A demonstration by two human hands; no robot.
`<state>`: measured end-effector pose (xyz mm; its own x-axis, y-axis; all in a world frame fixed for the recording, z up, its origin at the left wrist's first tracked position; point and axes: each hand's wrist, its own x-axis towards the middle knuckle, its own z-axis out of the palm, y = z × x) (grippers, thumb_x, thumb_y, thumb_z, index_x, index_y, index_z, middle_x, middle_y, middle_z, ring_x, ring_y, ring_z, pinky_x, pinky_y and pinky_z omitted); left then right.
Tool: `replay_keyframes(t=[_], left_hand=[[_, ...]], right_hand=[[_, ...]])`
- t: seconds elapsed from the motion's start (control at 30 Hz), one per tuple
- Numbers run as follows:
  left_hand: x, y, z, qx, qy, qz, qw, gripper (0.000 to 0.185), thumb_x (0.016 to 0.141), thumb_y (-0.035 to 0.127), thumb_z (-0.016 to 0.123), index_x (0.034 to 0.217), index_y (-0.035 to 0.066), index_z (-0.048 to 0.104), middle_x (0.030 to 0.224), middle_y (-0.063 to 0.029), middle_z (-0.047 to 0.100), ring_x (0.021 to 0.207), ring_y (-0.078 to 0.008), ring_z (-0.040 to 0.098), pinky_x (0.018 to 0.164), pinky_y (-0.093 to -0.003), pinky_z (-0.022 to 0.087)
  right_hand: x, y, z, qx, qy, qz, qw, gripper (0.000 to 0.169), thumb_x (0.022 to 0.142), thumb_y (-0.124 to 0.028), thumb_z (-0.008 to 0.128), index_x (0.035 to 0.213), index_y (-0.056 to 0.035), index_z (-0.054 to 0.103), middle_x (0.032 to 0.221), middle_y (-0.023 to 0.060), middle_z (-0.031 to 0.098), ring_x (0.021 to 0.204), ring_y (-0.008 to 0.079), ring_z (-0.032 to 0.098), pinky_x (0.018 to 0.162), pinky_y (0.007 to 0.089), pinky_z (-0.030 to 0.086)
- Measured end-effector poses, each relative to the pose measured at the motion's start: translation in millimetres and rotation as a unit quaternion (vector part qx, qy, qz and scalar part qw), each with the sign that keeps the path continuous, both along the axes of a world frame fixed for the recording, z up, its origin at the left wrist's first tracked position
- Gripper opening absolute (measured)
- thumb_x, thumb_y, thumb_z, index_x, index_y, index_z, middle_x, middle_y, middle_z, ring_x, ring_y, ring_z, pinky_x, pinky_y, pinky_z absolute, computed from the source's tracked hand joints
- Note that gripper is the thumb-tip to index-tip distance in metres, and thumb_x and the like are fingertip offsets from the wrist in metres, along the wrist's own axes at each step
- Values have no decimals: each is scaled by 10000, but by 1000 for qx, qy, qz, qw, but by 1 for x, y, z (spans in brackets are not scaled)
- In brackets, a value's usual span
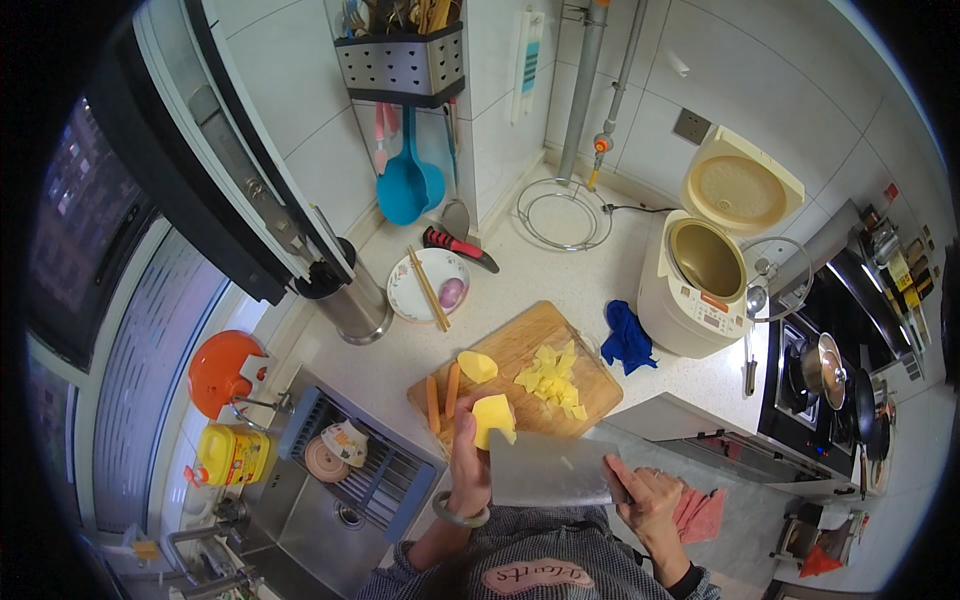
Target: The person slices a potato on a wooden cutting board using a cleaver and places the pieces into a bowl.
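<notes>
My left hand (469, 454) holds up a piece of peeled yellow potato (493, 421) near the front edge of a wooden cutting board (499, 337). The handle of a wide cleaver (551, 469) is in my right hand (649, 499); its blade points left, and a corner of it meets or overlaps the potato's lower edge. On the board lie a heap of thin potato pieces (551, 375), a peeled potato half (478, 367) and two orange sticks, apparently sausages (452, 390). Behind the board, a white bowl (405, 289) holds a purple onion (451, 292), with wooden chopsticks across it.
An open rice cooker (694, 322) and a blue cloth (628, 337) stand right of the board. At left is a sink (315, 525) with a dish rack (409, 495). A red-and-black handled tool (461, 247) lies behind. A stove (795, 420) is far right.
</notes>
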<state>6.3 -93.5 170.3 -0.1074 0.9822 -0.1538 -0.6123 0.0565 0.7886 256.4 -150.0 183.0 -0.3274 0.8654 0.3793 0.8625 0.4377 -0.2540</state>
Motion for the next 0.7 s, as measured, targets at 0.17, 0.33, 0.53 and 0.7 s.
replay_keyframes(t=[0.17,0.33,0.53,0.7], left_hand=[[0,-6,-5,22,59,10,998,370,1051,380,300,1218,84,445,1056,-106,585,917,-165,589,780,-286,503],[5,-9,-17,42,197,55,978,361,1058,363,306,1234,76,438,1074,-82,579,942,-146,582,829,-281,492],[11,-10,1,24,24,62,998,402,1066,360,304,1304,50,397,1242,-84,474,1125,-165,511,967,-308,439],[16,-4,3,38,32,102,994,388,1064,377,313,1283,66,392,1194,-94,531,1096,-170,565,930,-317,479]], right_hand=[[-4,0,-9,3,39,-9,999,675,573,-139,699,1247,-168,674,582,28,468,500,210,522,483,346,430],[-18,0,-12,-5,85,-26,996,544,661,-17,730,1187,-154,704,554,43,493,463,216,514,469,344,425],[-39,-12,-22,-152,273,-52,948,417,758,42,694,1150,-96,723,667,87,641,517,206,585,536,288,468],[-55,-17,-38,-232,436,-75,866,408,797,48,663,1178,-90,712,868,164,727,649,139,658,632,255,508]])
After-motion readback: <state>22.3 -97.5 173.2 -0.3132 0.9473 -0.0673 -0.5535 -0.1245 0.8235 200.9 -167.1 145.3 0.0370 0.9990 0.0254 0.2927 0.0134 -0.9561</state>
